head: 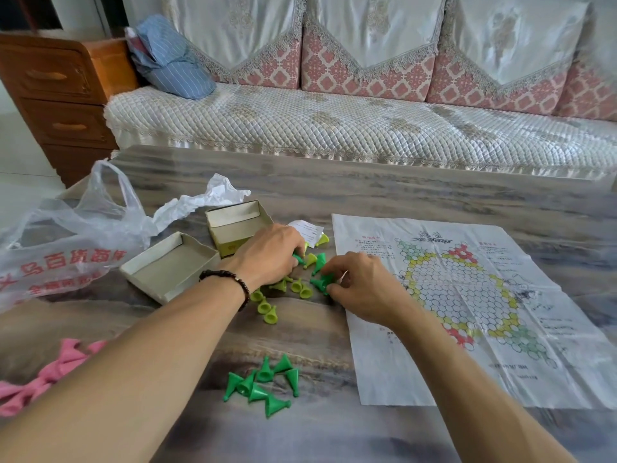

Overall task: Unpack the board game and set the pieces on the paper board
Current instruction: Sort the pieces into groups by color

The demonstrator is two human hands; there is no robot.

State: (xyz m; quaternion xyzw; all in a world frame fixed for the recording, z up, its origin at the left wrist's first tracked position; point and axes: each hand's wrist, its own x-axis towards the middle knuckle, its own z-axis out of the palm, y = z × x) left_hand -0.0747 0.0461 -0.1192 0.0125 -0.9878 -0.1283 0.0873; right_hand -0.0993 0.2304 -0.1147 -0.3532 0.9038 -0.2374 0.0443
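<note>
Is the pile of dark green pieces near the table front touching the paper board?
Apart. The head view shows bare table between the dark green pile and the paper board left edge.

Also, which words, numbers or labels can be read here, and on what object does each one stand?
Plastic bag: red Chinese print, partly readable, "百货商".
Paper board: title and red and black text, too small to read.
Paper slip: print too small.
Box: front mark blurred.

The head camera is looking forward and down, sitting close over the table (334, 195), facing the sofa (334, 121).
</note>
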